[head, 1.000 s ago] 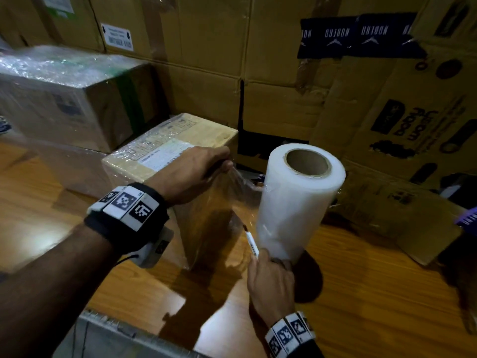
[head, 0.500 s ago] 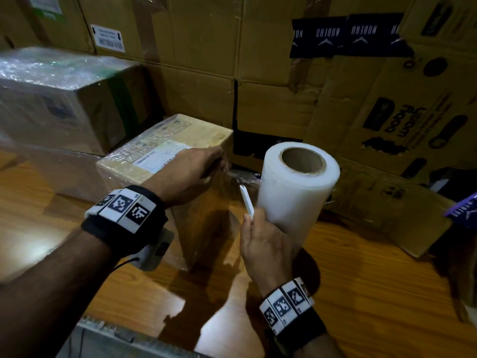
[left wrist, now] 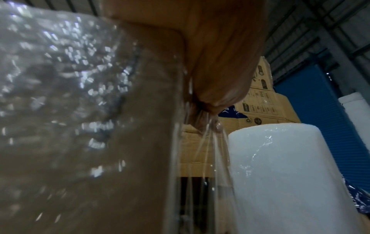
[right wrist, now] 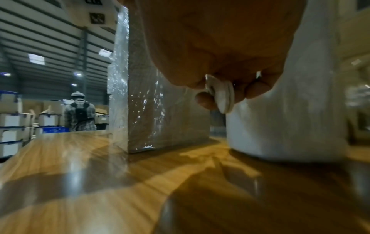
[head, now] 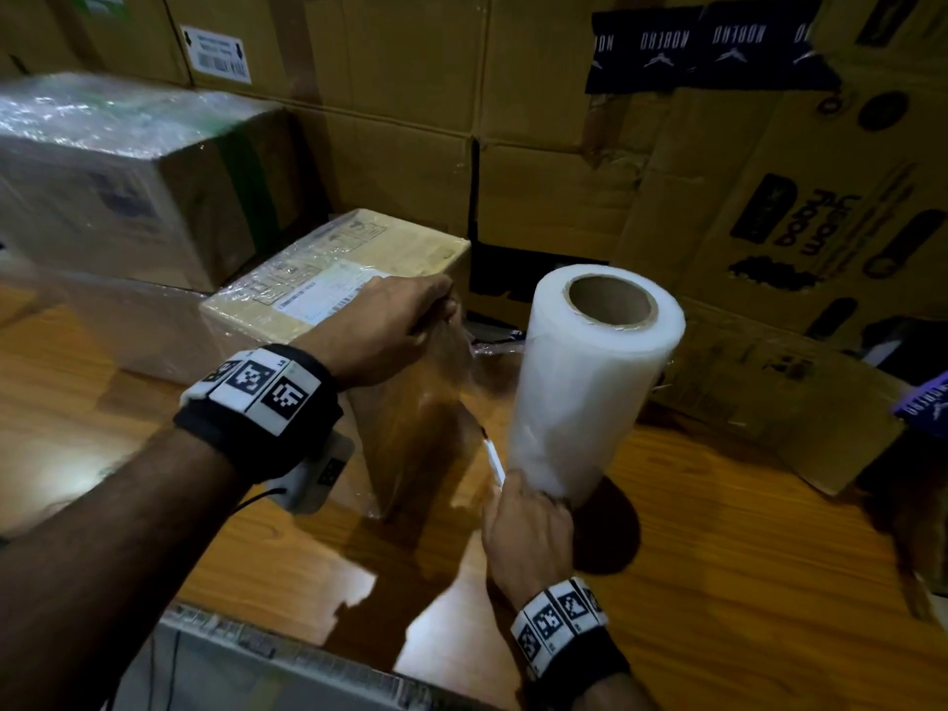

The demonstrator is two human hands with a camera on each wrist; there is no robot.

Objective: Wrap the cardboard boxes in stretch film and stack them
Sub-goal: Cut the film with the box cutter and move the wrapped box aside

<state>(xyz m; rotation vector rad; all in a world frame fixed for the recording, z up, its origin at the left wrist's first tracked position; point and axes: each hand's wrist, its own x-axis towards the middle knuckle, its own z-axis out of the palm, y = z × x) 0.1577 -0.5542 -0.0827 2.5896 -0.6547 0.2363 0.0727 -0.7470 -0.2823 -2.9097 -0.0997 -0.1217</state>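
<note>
A film-wrapped cardboard box [head: 328,279] stands upright on the wooden table [head: 744,556]. My left hand [head: 390,325] lies on its top right corner and pinches the bunched stretch film [left wrist: 206,126] that runs to the roll. The white stretch film roll [head: 585,382] stands on end just right of the box. My right hand [head: 528,526] is low at the roll's base, gripping a small white cutter [head: 493,459] whose tip points up into the film between box and roll. The right wrist view shows the cutter [right wrist: 222,95] pinched in curled fingers beside the roll [right wrist: 290,110].
Two wrapped boxes [head: 128,187] are stacked at the left. A wall of large cardboard cartons [head: 513,146] closes the back, and a flattened carton [head: 759,392] leans at right. A person with a backpack [right wrist: 80,114] stands far off in the warehouse.
My right hand with the cutter rose to the film's upper edge half a second ago and is now back down by the roll's base. The left hand stayed on the box corner.
</note>
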